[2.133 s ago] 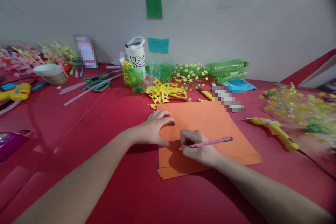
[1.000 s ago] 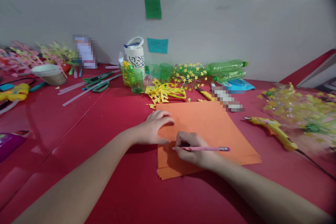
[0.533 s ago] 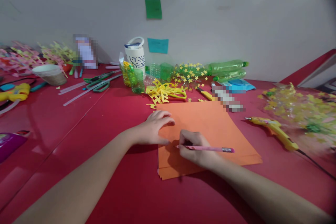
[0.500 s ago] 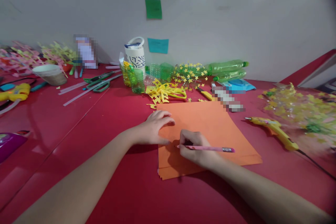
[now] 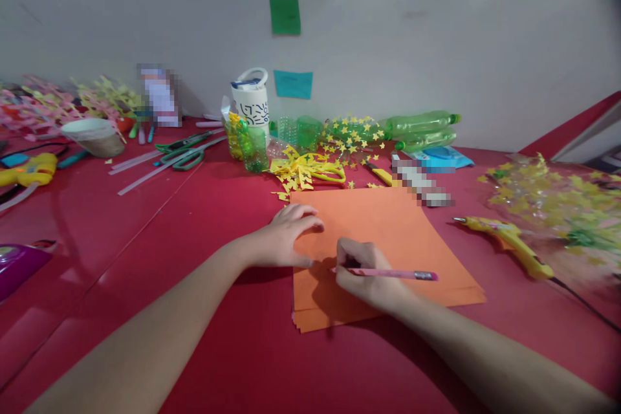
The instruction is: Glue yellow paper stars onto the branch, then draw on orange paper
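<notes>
A stack of orange paper [image 5: 388, 220] lies on the red table in front of me. My left hand [image 5: 286, 237] rests across the stack's left edge with its fingers spread, holding nothing. Over the middle of the top sheet, my right hand [image 5: 366, 272] grips a pink pencil [image 5: 407, 273]. The pencil slants low, its eraser end to the right and its tip against or just above the paper. A shadow between the hands hides any mark there.
Yellow scissors [image 5: 330, 173] and yellow star cutouts [image 5: 295, 171] lie behind the paper. On the right is a yellow glue gun [image 5: 509, 242] with its cord. Green bottles [image 5: 422, 124] and a white tumbler [image 5: 252, 103] stand near the wall. Green-handled scissors [image 5: 187, 158] lie at the left.
My right hand and the pencil have shifted slightly to the right over the paper. The left hand and the stack have stayed in place.
</notes>
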Demonstrator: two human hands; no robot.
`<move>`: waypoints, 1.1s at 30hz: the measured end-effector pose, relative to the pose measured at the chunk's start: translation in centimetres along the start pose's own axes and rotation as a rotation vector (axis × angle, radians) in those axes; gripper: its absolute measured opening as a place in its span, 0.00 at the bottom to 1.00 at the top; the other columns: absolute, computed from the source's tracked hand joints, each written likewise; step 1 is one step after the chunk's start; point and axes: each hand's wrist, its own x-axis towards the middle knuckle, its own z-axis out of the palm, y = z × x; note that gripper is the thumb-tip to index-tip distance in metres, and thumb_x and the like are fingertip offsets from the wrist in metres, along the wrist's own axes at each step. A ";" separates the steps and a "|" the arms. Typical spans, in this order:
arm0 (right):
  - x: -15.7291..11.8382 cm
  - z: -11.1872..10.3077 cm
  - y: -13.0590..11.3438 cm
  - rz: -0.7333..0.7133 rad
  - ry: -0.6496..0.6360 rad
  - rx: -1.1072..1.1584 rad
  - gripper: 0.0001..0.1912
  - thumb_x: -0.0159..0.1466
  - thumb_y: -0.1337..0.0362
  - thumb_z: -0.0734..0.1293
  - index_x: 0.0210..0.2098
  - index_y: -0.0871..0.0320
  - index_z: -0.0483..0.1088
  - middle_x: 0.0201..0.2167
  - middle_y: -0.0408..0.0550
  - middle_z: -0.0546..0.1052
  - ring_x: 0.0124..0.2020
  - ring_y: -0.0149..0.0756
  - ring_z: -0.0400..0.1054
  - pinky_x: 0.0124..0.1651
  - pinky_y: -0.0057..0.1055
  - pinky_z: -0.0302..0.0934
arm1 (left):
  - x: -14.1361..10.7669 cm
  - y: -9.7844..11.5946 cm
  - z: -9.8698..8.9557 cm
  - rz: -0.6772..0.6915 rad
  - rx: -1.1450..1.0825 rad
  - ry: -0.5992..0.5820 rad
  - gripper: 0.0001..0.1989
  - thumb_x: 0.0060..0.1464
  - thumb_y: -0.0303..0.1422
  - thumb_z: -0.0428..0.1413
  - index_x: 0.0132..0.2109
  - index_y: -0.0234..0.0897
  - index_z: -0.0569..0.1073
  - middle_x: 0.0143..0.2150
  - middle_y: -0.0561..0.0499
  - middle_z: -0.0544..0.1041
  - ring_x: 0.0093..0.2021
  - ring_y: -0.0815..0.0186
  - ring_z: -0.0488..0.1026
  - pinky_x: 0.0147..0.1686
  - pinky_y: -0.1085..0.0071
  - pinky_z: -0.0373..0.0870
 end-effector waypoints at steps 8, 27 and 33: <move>-0.2 0.1 0.1 -0.049 -0.089 0.005 0.05 0.48 0.72 0.58 0.20 0.57 0.56 0.16 0.35 0.58 0.17 0.23 0.49 0.19 0.21 0.42 | 0.0 0.1 -0.1 -0.016 0.002 -0.011 0.29 0.43 0.45 0.60 0.52 0.44 0.65 0.59 0.44 0.57 0.60 0.50 0.52 0.58 0.52 0.52; -0.2 0.3 0.8 -0.170 -0.141 0.054 0.06 0.51 0.73 0.61 0.22 0.58 0.59 0.17 0.35 0.60 0.18 0.22 0.51 0.21 0.21 0.45 | -0.1 0.1 -0.1 -0.007 -0.002 -0.006 0.28 0.43 0.43 0.60 0.52 0.45 0.66 0.59 0.45 0.57 0.60 0.51 0.53 0.58 0.52 0.52; 0.4 -0.4 1.1 0.055 -0.031 0.476 0.10 0.64 0.59 0.57 0.27 0.57 0.59 0.15 0.36 0.65 0.15 0.24 0.56 0.19 0.21 0.49 | -0.1 -0.2 0.0 -0.004 0.008 0.010 0.28 0.44 0.44 0.60 0.53 0.45 0.66 0.60 0.45 0.57 0.59 0.51 0.54 0.57 0.53 0.53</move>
